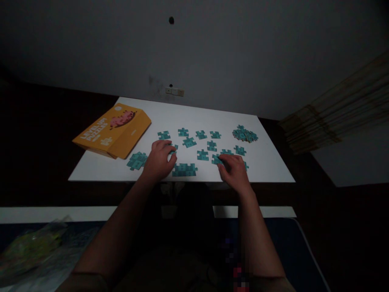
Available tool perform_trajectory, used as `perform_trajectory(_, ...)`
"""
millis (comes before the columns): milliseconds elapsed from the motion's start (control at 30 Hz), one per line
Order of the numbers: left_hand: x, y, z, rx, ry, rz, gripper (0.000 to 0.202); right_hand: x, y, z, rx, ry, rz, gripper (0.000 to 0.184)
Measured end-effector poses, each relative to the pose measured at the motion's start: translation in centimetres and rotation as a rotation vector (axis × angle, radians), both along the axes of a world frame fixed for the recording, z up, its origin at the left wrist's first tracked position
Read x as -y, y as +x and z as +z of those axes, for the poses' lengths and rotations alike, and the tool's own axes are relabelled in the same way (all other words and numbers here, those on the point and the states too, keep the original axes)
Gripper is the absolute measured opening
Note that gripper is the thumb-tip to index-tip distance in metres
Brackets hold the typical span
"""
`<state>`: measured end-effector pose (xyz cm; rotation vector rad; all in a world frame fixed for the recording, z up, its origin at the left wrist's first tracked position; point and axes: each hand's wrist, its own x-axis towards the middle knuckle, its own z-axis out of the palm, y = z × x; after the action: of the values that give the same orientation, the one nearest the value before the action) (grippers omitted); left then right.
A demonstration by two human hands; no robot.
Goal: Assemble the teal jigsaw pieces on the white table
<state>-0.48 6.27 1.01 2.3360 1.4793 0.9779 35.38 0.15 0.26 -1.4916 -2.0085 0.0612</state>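
My left hand point(159, 159) hovers low over the table's front left with curved fingers, thumb and index apart. A teal puzzle piece point(174, 148) lies partly hidden at its fingertips. Just right of that hand is a strip of joined puzzle pieces point(184, 170) near the front edge. My right hand point(234, 171) has thumb and index closed at the edge of another puzzle piece point(215, 159), which seems to lie flat. More pieces show around and under the right hand, partly covered. Several loose pieces point(202, 154) lie spread between and beyond both hands.
A heap of puzzle pieces point(245, 134) sits at the right of the white table point(194, 115). To the left are a smaller pile of pieces point(137, 160) and a yellow puzzle box point(121, 132). Behind the table stands a wall with sockets point(174, 91). Clear plastic bags point(39, 247) lie lower left.
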Motion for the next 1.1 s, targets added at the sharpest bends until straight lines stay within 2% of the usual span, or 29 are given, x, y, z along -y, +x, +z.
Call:
perform_trajectory(200, 0.1, 0.1, 0.0, 0.007, 0.007, 0.006, 0.024, 0.3, 0.1, 0.4, 0.004, -0.045, 0.014, 0.027)
perform_trajectory(367, 0.1, 0.1, -0.2, 0.026, 0.010, -0.007, 0.025, 0.6, -0.1, 0.9, -0.014, -0.016, 0.034, 0.025)
perform_trajectory(567, 0.1, 0.1, -0.1, 0.025, -0.003, -0.022, 0.024, 0.5, -0.4, 0.8, 0.010, 0.004, 0.007, 0.023)
perform_trajectory(667, 0.2, 0.1, 0.0, 0.026, -0.015, -0.029, 0.026, 0.5, -1.1, 1.2, 0.028, 0.038, 0.004, 0.021)
perform_trajectory(833, 0.3, 0.0, 0.2, 0.029, -0.019, -0.040, 0.026, -0.1, -3.6, 2.0, 0.073, 0.004, 0.085, 0.020)
perform_trajectory(967, 0.2, 0.0, -0.1, 0.028, -0.011, -0.040, 0.026, -1.7, -5.4, 2.4, 0.094, -0.037, 0.125, 0.030)
perform_trajectory(1100, 0.2, 0.1, -0.2, 0.024, 0.008, -0.038, 0.025, -3.1, -6.0, 2.5, 0.136, -0.080, 0.133, 0.044)
